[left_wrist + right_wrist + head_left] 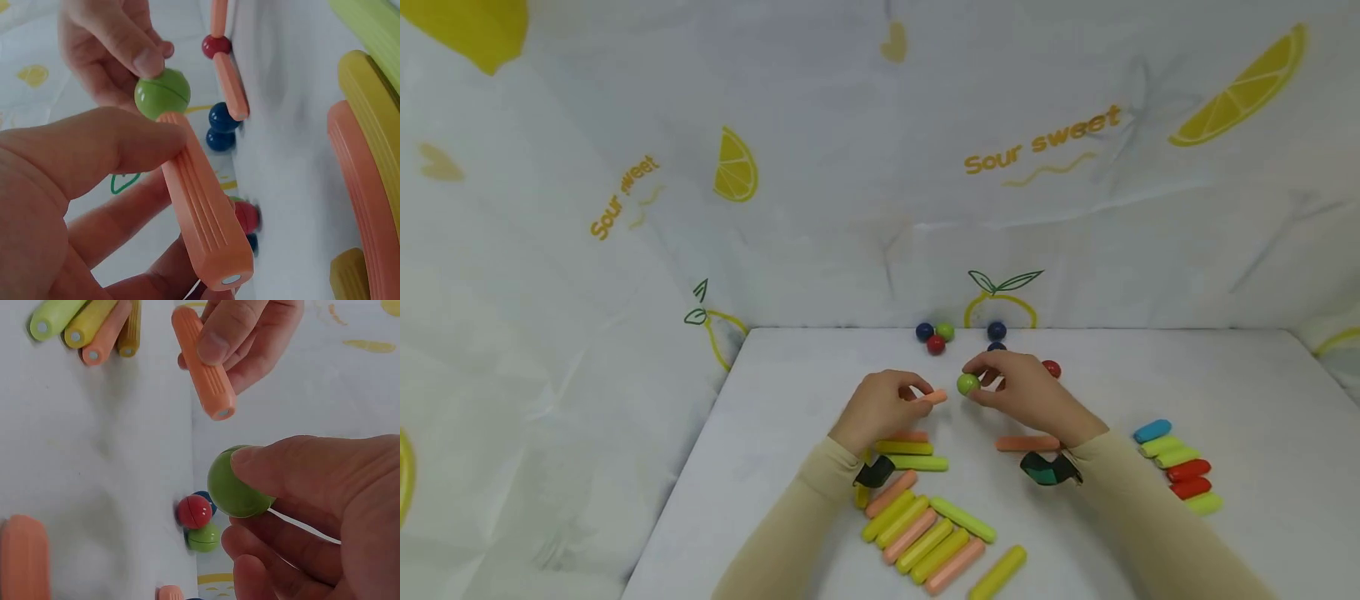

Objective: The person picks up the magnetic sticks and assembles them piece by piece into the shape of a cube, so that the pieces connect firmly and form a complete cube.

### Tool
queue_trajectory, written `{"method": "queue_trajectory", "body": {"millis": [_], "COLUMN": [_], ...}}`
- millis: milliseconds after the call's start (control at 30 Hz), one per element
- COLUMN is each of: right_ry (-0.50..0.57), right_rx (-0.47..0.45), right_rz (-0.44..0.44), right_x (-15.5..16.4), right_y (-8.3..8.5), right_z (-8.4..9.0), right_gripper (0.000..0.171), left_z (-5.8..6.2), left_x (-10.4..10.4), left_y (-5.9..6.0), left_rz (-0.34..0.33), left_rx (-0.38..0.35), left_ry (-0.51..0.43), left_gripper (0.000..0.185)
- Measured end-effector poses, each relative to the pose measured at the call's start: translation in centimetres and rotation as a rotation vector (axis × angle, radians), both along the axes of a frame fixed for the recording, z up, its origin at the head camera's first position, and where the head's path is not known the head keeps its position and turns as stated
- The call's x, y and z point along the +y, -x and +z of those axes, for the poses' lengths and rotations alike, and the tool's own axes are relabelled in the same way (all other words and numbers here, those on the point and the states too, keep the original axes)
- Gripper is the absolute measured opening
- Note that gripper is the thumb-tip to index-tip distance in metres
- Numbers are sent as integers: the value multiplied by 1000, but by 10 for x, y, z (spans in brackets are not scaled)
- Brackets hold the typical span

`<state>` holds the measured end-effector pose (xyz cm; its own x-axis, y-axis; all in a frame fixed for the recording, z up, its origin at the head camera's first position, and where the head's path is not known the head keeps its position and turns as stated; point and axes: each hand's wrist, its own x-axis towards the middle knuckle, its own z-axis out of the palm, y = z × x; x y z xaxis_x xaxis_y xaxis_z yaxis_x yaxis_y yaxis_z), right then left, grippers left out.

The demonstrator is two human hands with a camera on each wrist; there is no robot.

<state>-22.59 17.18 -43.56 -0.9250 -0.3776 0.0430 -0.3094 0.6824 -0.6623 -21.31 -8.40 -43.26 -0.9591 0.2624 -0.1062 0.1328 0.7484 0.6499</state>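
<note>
Above the white table (790, 400), my left hand (919, 392) pinches a ribbed orange stick (935, 397) between thumb and fingers, its free end pointing right. My right hand (987, 377) holds a green ball (967, 383) in its fingertips, just off that end. The right wrist view shows a small gap between the green ball (234, 484) and the orange stick (203, 362). In the left wrist view the green ball (162, 94) sits at the tip of the orange stick (203, 206), and touch is unclear.
Blue, green and red balls (936, 343) lie by the back wall, and a red ball (1052, 368) sits behind my right hand. An orange stick (1027, 443) lies under my right wrist. Several sticks (925, 533) lie in front, more sticks (1180, 467) at right.
</note>
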Motion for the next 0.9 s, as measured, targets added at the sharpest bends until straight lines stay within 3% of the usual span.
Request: {"method": "queue_trajectory", "body": {"millis": [333, 700, 900], "right_ry": [52, 116, 112], "right_rx": [105, 61, -48], "right_rz": [12, 26, 19], "right_x": [3, -2, -8], "right_y": [-29, -37, -38], "right_z": [-8, -9, -12], "right_gripper": [27, 32, 26], "left_z": [-1, 1, -2], "left_x": [0, -2, 5], "left_y": [-2, -4, -7], "left_rz": [-112, -254, -297], "left_rx": [-18, 50, 90], "left_ry": [-55, -53, -86], "left_gripper": [22, 15, 23]}}
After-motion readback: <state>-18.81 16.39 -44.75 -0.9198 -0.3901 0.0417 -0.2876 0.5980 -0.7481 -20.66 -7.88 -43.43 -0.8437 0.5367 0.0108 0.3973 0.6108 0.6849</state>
